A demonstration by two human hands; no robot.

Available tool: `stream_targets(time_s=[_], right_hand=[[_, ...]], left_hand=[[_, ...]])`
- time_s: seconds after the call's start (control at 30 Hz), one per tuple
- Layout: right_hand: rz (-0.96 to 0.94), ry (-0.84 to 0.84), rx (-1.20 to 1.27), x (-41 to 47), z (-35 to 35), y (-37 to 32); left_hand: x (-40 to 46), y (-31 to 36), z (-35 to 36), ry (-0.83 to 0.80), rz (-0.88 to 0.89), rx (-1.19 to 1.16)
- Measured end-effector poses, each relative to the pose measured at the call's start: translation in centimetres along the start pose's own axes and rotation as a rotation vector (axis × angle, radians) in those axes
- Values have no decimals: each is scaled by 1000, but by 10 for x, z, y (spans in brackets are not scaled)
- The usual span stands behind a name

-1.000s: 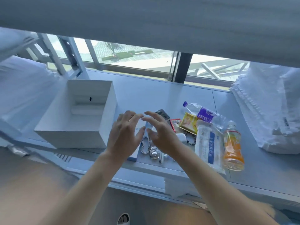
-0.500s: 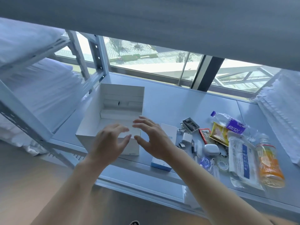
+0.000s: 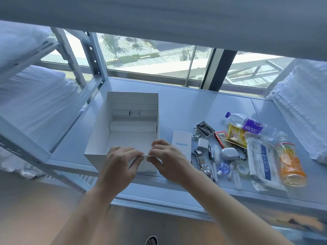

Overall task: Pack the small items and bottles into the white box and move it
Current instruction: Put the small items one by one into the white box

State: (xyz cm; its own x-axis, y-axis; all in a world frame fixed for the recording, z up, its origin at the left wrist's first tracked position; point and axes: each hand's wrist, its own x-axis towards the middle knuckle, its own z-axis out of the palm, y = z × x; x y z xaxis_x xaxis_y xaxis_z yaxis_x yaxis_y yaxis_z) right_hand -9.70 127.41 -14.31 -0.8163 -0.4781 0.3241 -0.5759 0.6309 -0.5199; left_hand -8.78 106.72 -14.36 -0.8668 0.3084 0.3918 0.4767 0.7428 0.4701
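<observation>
An open white box (image 3: 99,138) stands on the shelf, empty apart from cardboard inserts at its far end. My left hand (image 3: 120,165) and my right hand (image 3: 168,160) both pinch the box's near rim, fingertips almost meeting. To the right lie a small white Anker carton (image 3: 182,141), a clear water bottle (image 3: 247,123) with a purple label, an orange drink bottle (image 3: 288,161), a white packet (image 3: 261,160) with blue print, a yellow snack packet (image 3: 236,136), a metal watch (image 3: 203,164), a white earbud case (image 3: 229,154), a white charger plug (image 3: 202,144) and a tape roll (image 3: 242,168).
The grey shelf surface (image 3: 194,106) runs below a window. White bedding (image 3: 304,106) is stacked at the right, and more (image 3: 31,96) sits on the left rack behind a metal upright (image 3: 95,57). An upper shelf edge (image 3: 177,20) hangs overhead.
The camera has swung left, bringing the box to centre. Both hands moved from above the small items to the box and now pinch its near rim.
</observation>
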Motion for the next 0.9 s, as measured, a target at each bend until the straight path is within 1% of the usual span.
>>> stream_targets(time_s=[0.23,0.47,0.7,0.9], right_hand=[[55,69,-53,-28,-6,-3],[91,97,-73,-44,-12,-6],[115,93,-68,-57,-15,-1],[88,79,-59,-59,-18,3]], left_hand=[[-4,15,16,19,36,-13],[-6,28,22,15,54,-34],[-6,40,28,9,66,-32],[-6,45,30,17,42,-53]])
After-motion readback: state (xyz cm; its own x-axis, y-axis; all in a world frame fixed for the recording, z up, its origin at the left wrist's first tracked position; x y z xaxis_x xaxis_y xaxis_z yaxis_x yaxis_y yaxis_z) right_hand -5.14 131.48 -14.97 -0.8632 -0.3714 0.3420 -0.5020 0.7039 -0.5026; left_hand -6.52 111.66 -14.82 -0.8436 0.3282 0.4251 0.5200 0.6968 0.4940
